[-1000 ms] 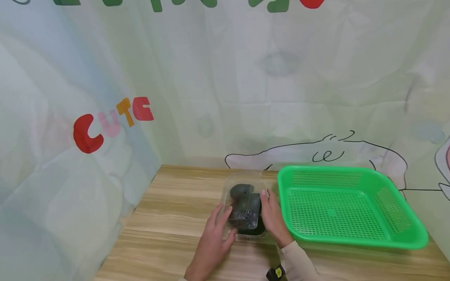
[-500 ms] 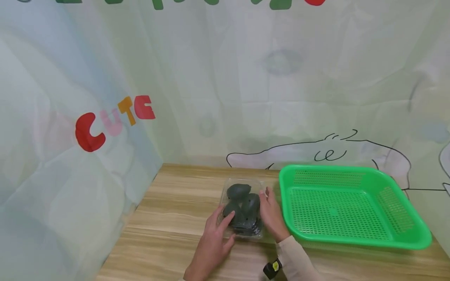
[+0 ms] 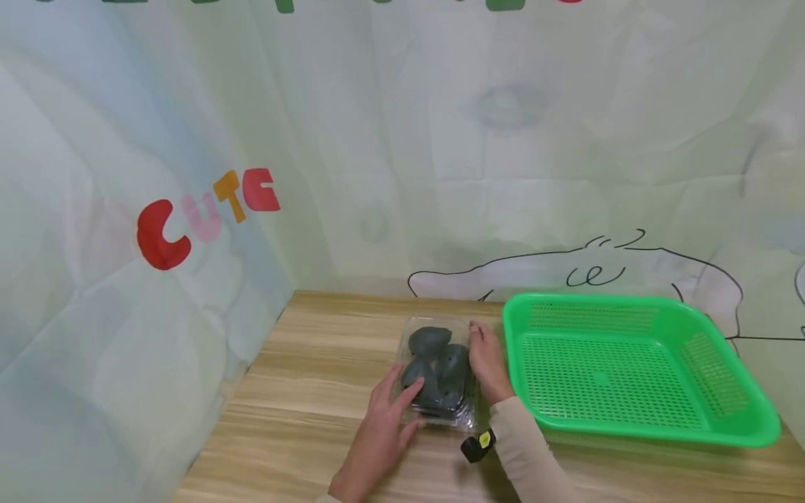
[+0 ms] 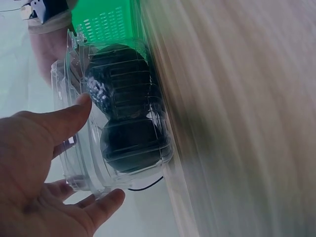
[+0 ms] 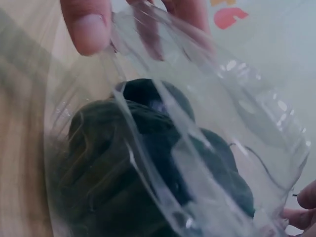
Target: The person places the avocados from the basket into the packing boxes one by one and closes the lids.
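Observation:
A clear plastic clamshell box (image 3: pixel 464 422) lies on the table, its lid down over several dark green, avocado-shaped fruits (image 3: pixel 430 341). My left hand (image 3: pixel 381 434) holds the box by its near left corner, one finger reaching over the lid. In the left wrist view the thumb (image 4: pixel 74 116) lies at the lid side and other fingers (image 4: pixel 109 205) reach round the box's end. My right hand (image 3: pixel 489 360) pinches the right rim near the far corner. In the right wrist view its thumb (image 5: pixel 90 30) is on one side of the clear rim, with fingers on the other.
A green perforated basket (image 3: pixel 604 433) stands close to the right of the box, beside my right hand. The wood-grain table (image 3: pixel 302 377) meets printed cloth walls (image 3: pixel 377 154) at the back and left. A black device (image 3: pixel 478 445) sits at my right wrist.
The raised lid has come down over the fruits. My right hand has slid slightly along the right rim toward the far corner, while my left hand stays at the near left.

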`<state>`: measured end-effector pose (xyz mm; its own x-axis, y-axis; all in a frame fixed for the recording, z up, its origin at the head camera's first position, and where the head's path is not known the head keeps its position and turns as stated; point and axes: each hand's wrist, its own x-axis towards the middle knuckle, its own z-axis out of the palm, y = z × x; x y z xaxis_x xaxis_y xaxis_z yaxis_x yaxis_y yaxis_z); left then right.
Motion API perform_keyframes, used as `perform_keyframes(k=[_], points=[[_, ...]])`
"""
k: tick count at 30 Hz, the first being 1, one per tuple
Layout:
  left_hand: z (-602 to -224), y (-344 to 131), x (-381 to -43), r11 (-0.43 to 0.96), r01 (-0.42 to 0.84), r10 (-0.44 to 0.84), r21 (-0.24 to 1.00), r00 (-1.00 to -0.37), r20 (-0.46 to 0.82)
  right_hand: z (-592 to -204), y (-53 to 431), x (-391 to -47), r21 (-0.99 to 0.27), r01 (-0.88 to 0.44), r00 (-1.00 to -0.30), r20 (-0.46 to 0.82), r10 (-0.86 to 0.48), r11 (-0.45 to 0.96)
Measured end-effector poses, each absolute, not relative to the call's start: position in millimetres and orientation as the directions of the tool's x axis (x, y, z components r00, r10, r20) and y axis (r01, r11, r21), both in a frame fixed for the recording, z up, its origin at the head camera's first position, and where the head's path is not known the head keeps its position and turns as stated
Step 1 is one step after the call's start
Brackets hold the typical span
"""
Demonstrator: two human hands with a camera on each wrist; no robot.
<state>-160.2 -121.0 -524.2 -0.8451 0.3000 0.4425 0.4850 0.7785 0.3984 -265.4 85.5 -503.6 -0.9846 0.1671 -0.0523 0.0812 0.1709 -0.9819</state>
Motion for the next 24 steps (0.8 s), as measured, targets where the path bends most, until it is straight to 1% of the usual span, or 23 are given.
perform_keyframes(k=[4,8,12,15,24], points=[[-524,-122,-161,0.776,0.490,0.306,0.398,-0.843,0.442,-506,84,-270,-0.989,0.076,-0.979,-0.051,0.198,0.124],[-523,-123,-160,0.773,0.485,0.306,0.409,-0.850,0.429,-509,83,-276,-0.987,0.087,-0.966,-0.050,0.254,0.136],[-523,-124,-160,0.774,0.475,0.305,0.419,-0.859,0.411,-512,82,-280,-0.981,0.136,-0.950,-0.090,0.300,0.137],[-523,-126,-160,0.771,0.483,0.309,0.415,-0.854,0.419,-514,83,-284,-0.978,0.160,-0.944,-0.113,0.311,0.132],[-522,-131,-166,0.748,0.516,0.322,0.417,-0.832,0.452,-517,82,-291,-0.984,0.157,-0.946,-0.123,0.299,0.090]])
